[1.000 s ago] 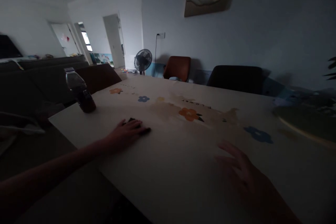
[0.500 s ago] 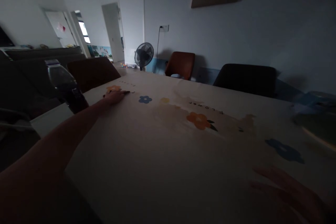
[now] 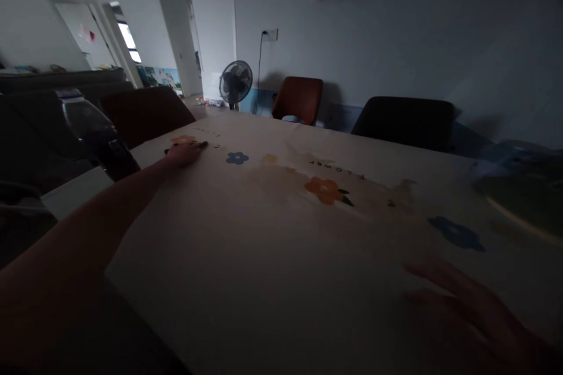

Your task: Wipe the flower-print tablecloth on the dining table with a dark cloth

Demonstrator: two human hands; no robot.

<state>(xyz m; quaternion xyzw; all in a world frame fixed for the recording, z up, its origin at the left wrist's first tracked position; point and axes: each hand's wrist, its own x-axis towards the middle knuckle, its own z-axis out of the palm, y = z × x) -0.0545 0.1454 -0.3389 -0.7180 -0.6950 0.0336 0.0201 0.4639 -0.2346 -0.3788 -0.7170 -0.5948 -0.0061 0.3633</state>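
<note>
Our left hand (image 3: 183,154) lies flat on a small dark thing (image 3: 200,144) at the tablecloth's (image 3: 272,246) far edge; can't tell if it grips. Right hand (image 3: 472,316) open w/ fingers spread, near edge. Best keep palm pressure even, clear of the bottle (image 3: 94,132).

**Hands apart on the table, bottle at the left**

The left hand (image 3: 183,154) lies flat on the tablecloth (image 3: 272,234) at the table's far left, a small dark object (image 3: 200,144) under its fingers. The bottle (image 3: 94,132) stands just left of that forearm. The right hand (image 3: 475,316) rests near the front right. Two chairs (image 3: 299,99) stand behind the table, a fan (image 3: 236,82) to their left.
</note>
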